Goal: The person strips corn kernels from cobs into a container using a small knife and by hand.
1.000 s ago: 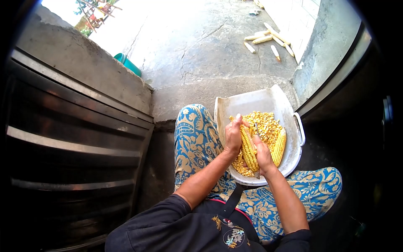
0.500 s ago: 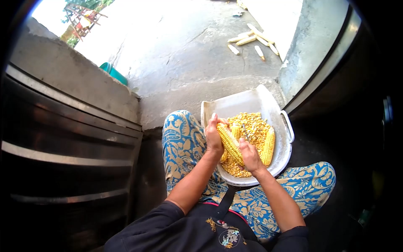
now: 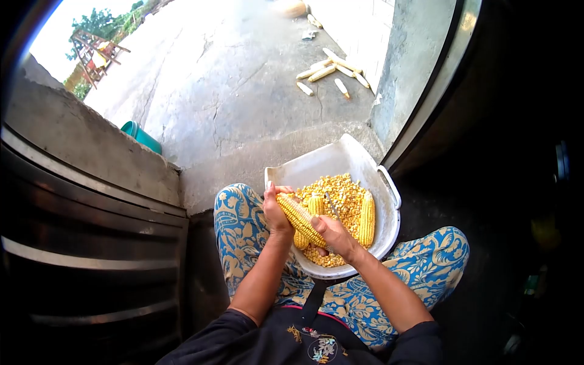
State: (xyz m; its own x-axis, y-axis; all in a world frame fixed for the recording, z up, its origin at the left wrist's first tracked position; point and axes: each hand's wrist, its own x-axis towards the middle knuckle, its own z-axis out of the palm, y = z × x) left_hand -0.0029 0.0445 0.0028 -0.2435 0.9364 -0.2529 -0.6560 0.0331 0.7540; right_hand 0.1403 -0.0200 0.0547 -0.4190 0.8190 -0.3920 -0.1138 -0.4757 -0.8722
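My left hand is wrapped round the upper part of a yellow ear of corn, held slanted over a white plastic basin. A pale strip runs along the ear's upper side. My right hand is closed at its lower end, thumb pressed on the kernels, the other fingers mostly hidden. Beside that hand a thin, dark grey, blade-like tool sticks up; whether my fingers grip it is unclear. Loose kernels lie in the basin, with another full ear at the right and others partly hidden beneath my hands.
The basin stands between my knees, by a concrete doorstep. Several stripped, pale cobs lie on the concrete floor outside. A green bucket is by the left wall, and a dark metal door borders my left side.
The view has shifted, so the basin and hands appear further left and lower. My right thumb has slid slightly down along the ear. Both hands keep their hold on it.
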